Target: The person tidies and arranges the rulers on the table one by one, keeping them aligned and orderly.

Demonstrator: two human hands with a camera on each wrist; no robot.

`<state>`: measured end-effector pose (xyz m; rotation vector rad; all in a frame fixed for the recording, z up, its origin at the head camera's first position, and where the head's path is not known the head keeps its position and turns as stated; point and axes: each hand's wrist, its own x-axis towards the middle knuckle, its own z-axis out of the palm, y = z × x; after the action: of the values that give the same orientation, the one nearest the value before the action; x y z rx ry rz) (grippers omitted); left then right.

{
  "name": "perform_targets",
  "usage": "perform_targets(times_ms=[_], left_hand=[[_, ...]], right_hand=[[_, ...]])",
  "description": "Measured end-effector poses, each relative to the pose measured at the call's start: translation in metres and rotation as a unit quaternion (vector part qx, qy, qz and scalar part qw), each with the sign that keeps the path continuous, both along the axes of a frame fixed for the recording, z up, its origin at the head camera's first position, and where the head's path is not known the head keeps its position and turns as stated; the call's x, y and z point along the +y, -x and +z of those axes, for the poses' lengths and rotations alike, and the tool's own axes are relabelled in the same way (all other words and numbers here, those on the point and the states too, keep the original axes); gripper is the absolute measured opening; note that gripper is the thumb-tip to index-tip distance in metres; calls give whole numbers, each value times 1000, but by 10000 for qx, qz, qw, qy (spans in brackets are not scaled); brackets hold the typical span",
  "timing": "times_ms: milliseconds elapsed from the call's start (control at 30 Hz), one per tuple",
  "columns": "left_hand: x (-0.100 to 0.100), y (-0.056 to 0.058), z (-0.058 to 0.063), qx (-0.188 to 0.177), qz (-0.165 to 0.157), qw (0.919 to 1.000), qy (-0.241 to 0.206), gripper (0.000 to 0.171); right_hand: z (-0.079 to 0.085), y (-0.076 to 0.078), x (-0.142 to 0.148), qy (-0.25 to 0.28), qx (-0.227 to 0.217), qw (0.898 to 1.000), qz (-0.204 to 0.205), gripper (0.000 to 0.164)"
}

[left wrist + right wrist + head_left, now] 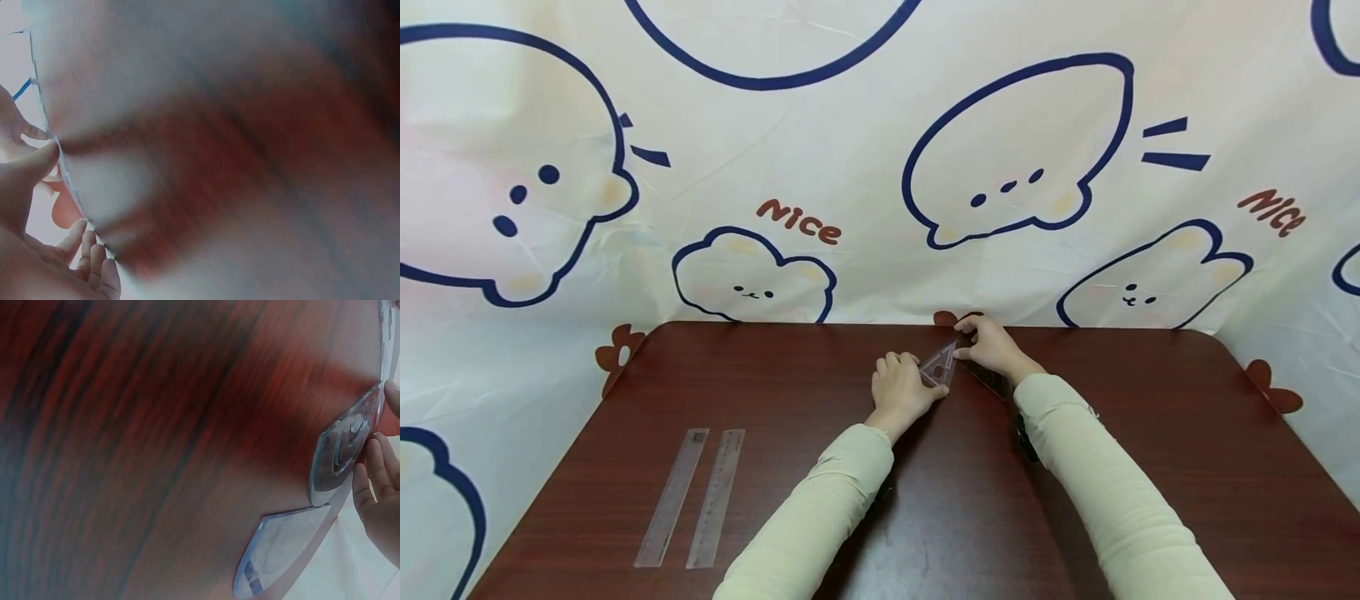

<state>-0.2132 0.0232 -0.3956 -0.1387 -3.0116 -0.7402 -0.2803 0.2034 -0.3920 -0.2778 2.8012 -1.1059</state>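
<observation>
Near the far edge of the table, a clear triangular set square (938, 367) lies between both hands. My left hand (904, 390) holds its left side, thumb along the lower corner and fingers on the far side. With thumb and forefinger, my right hand (992, 346) pinches around its upper right corner. Beside that hand is a clear plastic piece with curved cutouts (340, 453), partly covered by the hand in the head view. A bluish, round-edged clear piece (281, 550) lies near it in the right wrist view. Hands and set square show only at the edge in the left wrist view.
Two clear straight rulers (672, 498) (716, 500) lie side by side on the left of the dark red-brown table (955, 517). A pale cloth with cartoon drawings (865, 167) hangs behind the table and along its sides.
</observation>
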Motion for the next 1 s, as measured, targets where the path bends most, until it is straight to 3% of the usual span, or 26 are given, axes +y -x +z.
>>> perform_targets(times_ms=[300,500,1000], left_hand=[[-1,0,-4,230,71,9996,-153,56],[0,-1,0,-1,128,9997,-221,58],[0,-2,2,-51,172,9994,-299,60]], right_hand=[[-2,2,-1,-16,-76,9999,76,48],[-2,1,-1,61,-117,9999,86,49],[2,2,-1,184,-185,9996,130,49]])
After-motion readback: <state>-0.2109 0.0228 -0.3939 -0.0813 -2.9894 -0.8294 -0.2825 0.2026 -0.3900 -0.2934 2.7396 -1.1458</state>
